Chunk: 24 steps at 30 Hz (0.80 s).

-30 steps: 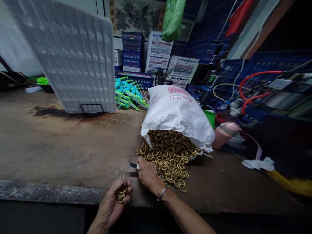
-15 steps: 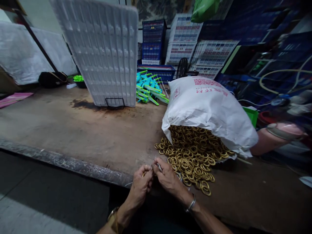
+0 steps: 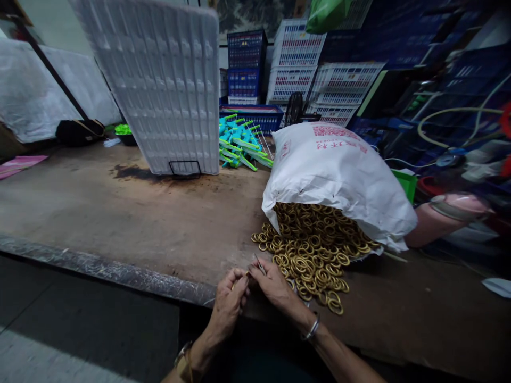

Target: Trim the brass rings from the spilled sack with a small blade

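My left hand (image 3: 228, 299) is closed on gold-coloured rings; only a sliver of one ring (image 3: 246, 273) shows at the fingertips, and the rest are hidden by the fingers. My right hand (image 3: 277, 286) meets it from the right, its fingertips close to that ring. A small knife (image 3: 259, 263) is gripped in the right hand, its thin blade pointing up and left. Just beyond the right hand, a heap of gold-coloured rings (image 3: 305, 263) spills onto the wooden table (image 3: 191, 229) from the mouth of a white woven sack (image 3: 331, 165) lying on its side.
A ribbed pale plastic panel (image 3: 159, 90) stands upright in a black wire stand (image 3: 184, 169). Green and blue plastic pieces (image 3: 243, 143) lie behind the sack, with stacked crates (image 3: 299, 45) beyond. A pink bottle (image 3: 443, 218) is at the right. The table's worn front edge (image 3: 99, 268) runs nearby.
My right hand, with the knife, has come away from the heap's edge to meet my left hand. The left hand has closed further round its rings. The view has swung left.
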### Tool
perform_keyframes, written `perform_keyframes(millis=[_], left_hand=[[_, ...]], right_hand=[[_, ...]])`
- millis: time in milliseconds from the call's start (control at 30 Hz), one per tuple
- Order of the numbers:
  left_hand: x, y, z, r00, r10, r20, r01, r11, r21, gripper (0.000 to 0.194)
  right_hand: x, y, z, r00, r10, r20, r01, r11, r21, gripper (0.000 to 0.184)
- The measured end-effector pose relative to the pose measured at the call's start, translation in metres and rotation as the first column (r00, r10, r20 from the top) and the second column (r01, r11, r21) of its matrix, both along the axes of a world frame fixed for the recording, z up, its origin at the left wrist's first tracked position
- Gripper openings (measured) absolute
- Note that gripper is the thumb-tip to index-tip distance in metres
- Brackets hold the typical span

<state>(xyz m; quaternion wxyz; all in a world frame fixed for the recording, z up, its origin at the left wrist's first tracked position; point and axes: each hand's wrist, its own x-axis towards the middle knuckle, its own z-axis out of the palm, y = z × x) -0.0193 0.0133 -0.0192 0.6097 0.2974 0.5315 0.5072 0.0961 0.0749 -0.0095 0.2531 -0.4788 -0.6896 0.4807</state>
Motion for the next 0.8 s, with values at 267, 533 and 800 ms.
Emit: perform_keyframes(millis=[267,533,800], left_hand=[[-0.001,-0.001,0.000,0.987,-0.024,0.160,0.024,1.000,-0.002,0.032],[-0.001,0.000,0.000,0.991,0.008,0.130,-0.012,0.999,0.035,0.030],[-0.003,0.000,-0.005,0.999,-0.003,0.039,0.001,0.999,0.035,0.030]], right_hand=[[0.001,-0.003,0.002,0.999,0.034,0.005,-0.034,0.999,0.016,0.025],[0.009,-0.010,-0.001,0.914,0.065,0.401,-0.185,0.945,0.268,0.018],[0.006,-0.016,0.009,0.791,0.108,0.602,-0.322,0.910,0.260,0.026]])
